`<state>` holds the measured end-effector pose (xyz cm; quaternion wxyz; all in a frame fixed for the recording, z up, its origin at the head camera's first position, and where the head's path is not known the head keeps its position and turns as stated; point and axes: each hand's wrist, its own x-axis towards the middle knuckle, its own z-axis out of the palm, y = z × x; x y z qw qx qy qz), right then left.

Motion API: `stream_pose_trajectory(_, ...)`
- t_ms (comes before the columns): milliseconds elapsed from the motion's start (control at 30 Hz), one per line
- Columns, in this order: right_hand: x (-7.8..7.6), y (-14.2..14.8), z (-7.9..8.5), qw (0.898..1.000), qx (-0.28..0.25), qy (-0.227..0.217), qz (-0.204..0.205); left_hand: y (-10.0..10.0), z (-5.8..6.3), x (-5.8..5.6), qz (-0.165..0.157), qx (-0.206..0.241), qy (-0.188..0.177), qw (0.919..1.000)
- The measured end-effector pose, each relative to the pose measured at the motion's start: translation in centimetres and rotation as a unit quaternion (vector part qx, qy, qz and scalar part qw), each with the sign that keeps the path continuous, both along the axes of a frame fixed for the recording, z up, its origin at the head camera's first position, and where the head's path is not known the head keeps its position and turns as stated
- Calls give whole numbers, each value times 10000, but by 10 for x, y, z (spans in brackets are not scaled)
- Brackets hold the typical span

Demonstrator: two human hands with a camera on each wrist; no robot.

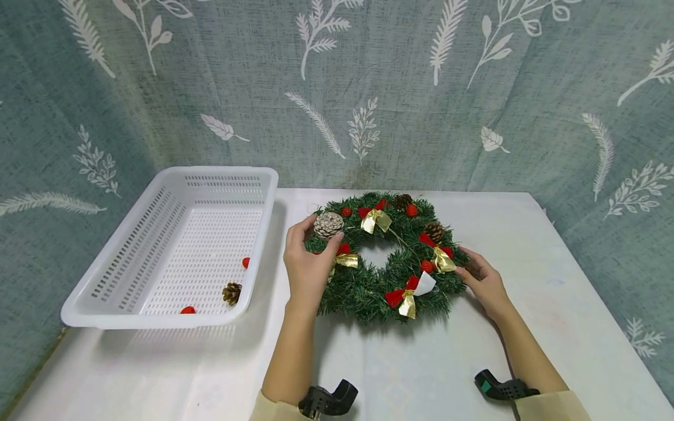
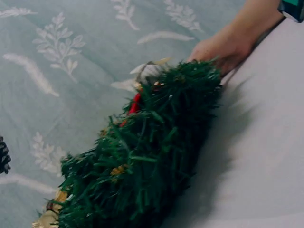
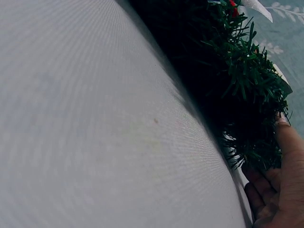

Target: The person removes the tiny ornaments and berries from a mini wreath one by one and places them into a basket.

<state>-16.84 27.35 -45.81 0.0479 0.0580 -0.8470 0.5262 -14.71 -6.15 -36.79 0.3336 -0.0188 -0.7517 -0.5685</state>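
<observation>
A green Christmas wreath [image 1: 358,289] lies on the white table, dressed with red and gold bows, red berries and brown pine cones. At its upper left, my left hand [image 1: 308,269] pinches a pale-tipped pine cone [image 1: 329,224] between thumb and fingers. That hand overlaps the wreath's left side in the head view and partly covers a bow [image 1: 344,258]. My right hand [image 1: 488,286] grips the wreath's right edge, its thumb [image 3: 288,137] on the upper side and the other fingers low beside the greenery. One bow [image 1: 409,296] near the front has a white loop turned up.
A white perforated plastic basket [image 1: 265,222] stands on the left of the table [image 1: 526,234]. Inside it are a small brown pine cone [image 1: 231,293] and red berries [image 1: 188,310]. A green leaf-patterned cloth [image 1: 421,134] hangs behind the table.
</observation>
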Motion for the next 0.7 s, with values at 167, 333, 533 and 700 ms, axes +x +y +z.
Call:
stream_pose_trajectory(167,0,0,0,10000,-14,-21,31,-9,3,1,79,235,-156,9996)
stream_pose_trajectory(333,1,0,1,10000,-49,-39,70,-18,7,1,327,362,-266,9985)
stream_pose_trajectory(533,1,0,1,10000,-61,-28,38,-29,8,1,538,374,-2,9979)
stream_pose_trajectory(700,0,1,0,10000,-52,47,37,-41,9,1,864,406,184,9953)
